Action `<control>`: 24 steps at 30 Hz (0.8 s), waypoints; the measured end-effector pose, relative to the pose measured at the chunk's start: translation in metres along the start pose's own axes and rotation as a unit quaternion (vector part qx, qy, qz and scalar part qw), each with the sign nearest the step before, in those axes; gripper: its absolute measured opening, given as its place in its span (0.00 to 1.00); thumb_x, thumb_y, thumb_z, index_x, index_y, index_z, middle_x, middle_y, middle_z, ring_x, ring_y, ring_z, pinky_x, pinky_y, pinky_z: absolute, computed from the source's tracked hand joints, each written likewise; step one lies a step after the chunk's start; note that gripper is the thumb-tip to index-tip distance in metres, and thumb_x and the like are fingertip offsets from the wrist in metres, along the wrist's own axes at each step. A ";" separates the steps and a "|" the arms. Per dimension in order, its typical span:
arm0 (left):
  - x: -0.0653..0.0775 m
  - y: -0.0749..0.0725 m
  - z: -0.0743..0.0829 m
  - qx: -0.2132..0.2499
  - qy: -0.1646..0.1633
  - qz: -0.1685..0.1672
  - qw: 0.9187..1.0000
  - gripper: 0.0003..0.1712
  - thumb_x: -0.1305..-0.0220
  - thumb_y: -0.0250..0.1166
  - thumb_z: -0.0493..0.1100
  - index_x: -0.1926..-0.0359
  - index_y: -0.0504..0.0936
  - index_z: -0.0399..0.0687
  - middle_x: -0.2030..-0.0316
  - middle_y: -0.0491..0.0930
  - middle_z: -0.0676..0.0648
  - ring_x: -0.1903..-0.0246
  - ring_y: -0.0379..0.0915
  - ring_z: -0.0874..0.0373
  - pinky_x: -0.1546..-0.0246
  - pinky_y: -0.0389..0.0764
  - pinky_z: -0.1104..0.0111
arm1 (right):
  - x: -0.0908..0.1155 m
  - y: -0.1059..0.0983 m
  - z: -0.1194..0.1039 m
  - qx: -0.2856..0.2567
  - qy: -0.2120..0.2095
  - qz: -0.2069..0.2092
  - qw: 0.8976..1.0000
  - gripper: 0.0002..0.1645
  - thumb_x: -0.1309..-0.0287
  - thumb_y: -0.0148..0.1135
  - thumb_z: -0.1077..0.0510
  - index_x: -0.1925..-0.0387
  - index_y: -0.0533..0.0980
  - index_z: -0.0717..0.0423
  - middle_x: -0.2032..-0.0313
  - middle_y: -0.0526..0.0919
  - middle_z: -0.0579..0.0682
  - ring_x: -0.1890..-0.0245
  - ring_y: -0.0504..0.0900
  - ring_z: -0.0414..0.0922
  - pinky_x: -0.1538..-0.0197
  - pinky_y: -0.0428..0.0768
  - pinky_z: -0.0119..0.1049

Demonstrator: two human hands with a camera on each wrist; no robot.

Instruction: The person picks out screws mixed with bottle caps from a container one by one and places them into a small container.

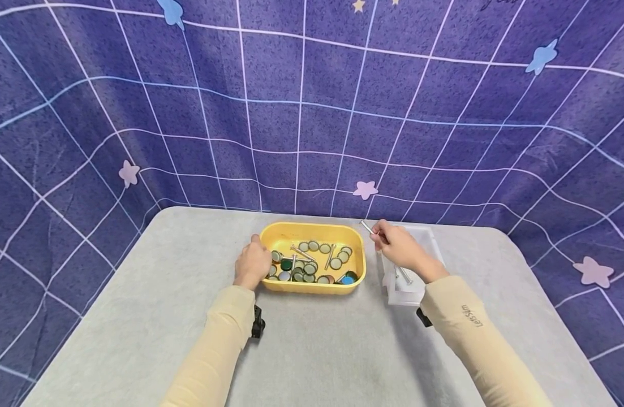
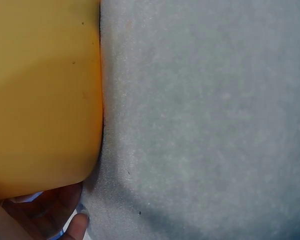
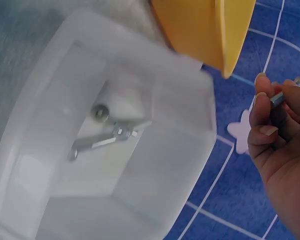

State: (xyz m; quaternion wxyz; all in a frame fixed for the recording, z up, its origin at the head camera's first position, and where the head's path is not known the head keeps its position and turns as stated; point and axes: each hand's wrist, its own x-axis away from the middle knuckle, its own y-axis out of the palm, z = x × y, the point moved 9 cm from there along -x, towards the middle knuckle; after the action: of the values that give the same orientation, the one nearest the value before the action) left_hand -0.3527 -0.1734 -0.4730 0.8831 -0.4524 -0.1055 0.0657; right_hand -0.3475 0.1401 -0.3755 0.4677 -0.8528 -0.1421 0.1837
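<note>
A yellow tub (image 1: pixel 312 287) holds many crimped bottle caps (image 1: pixel 335 263) and several silver bolts (image 1: pixel 330 257). At the tub's left end, my left hand (image 1: pixel 254 262) grips the rim. In the left wrist view its fingers (image 2: pixel 65 202) curl about the end of the yellow wall. My right hand (image 1: pixel 400 245) pinches a silver bolt (image 1: pixel 366 227) between thumb and fingers, its round head pointing away to the left. The hand is above a clear plastic box (image 1: pixel 405 298), right of the tub. Inside that box lie silver bolts (image 3: pixel 97 144), seen blurred from the right wrist.
Both containers stand on a grey table (image 1: pixel 312 345), near its back edge. Behind and at the sides hangs a purple-blue curtain (image 1: pixel 312 124) with a grid and stars. A narrow gap separates the tub from the clear box.
</note>
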 end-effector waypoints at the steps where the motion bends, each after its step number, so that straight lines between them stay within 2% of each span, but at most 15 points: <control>1: 0.000 0.000 0.000 0.001 0.001 0.000 1.000 0.22 0.30 0.44 0.44 0.39 0.62 0.39 0.50 0.79 0.33 0.50 0.77 0.37 0.48 0.76 0.45 | 0.001 -0.002 0.003 0.004 0.002 0.002 1.000 0.04 0.33 0.54 0.63 0.62 0.74 0.61 0.76 0.82 0.51 0.76 0.74 0.41 0.68 0.72 0.36; 4: -0.001 0.001 0.000 0.002 0.002 0.000 1.000 0.23 0.30 0.44 0.44 0.38 0.62 0.39 0.50 0.79 0.33 0.50 0.78 0.37 0.48 0.77 0.45 | 0.004 -0.009 0.012 0.013 0.007 0.005 1.000 0.05 0.33 0.54 0.63 0.63 0.74 0.62 0.76 0.82 0.51 0.75 0.76 0.41 0.67 0.73 0.36; 6: -0.001 0.000 0.000 0.001 0.005 0.003 1.000 0.22 0.30 0.44 0.44 0.39 0.62 0.39 0.50 0.79 0.32 0.50 0.78 0.36 0.48 0.77 0.45 | 0.007 -0.013 0.020 0.000 0.015 0.004 1.000 0.06 0.33 0.53 0.64 0.63 0.75 0.64 0.76 0.82 0.52 0.76 0.76 0.40 0.68 0.73 0.34; 11: 0.000 -0.001 0.001 -0.001 0.011 0.010 1.000 0.20 0.30 0.44 0.44 0.42 0.63 0.38 0.49 0.79 0.30 0.48 0.77 0.33 0.47 0.76 0.44 | 0.014 -0.017 0.041 -0.088 0.045 -0.008 0.995 0.09 0.31 0.52 0.65 0.61 0.75 0.71 0.75 0.82 0.58 0.78 0.76 0.38 0.73 0.76 0.28; 14: 0.000 0.000 0.000 -0.001 0.009 0.008 1.000 0.20 0.30 0.45 0.44 0.42 0.63 0.39 0.49 0.79 0.31 0.47 0.77 0.34 0.47 0.76 0.44 | 0.020 -0.018 0.052 -0.122 0.061 -0.020 0.990 0.11 0.31 0.52 0.65 0.60 0.74 0.73 0.74 0.82 0.59 0.79 0.77 0.37 0.72 0.79 0.30; 19: 0.000 0.000 0.000 0.001 0.007 0.005 1.000 0.20 0.30 0.45 0.44 0.41 0.63 0.38 0.49 0.78 0.31 0.48 0.77 0.34 0.47 0.76 0.44 | 0.027 -0.019 0.062 -0.111 0.078 -0.039 0.990 0.10 0.31 0.52 0.65 0.61 0.75 0.71 0.74 0.83 0.60 0.79 0.78 0.38 0.72 0.79 0.30; 24: 0.000 -0.001 0.000 0.003 0.007 0.002 1.000 0.21 0.30 0.45 0.44 0.41 0.63 0.39 0.50 0.79 0.31 0.49 0.77 0.34 0.47 0.76 0.44 | 0.032 -0.018 0.064 -0.057 0.069 -0.062 0.994 0.08 0.33 0.53 0.66 0.65 0.75 0.69 0.76 0.83 0.61 0.81 0.79 0.42 0.76 0.74 0.29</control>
State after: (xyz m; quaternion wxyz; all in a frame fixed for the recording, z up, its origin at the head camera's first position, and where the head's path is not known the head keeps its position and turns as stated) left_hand -0.3526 -0.1736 -0.4724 0.8851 -0.4503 -0.0983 0.0652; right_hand -0.3485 0.2106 -0.3973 0.4373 -0.8785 -0.1719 0.0864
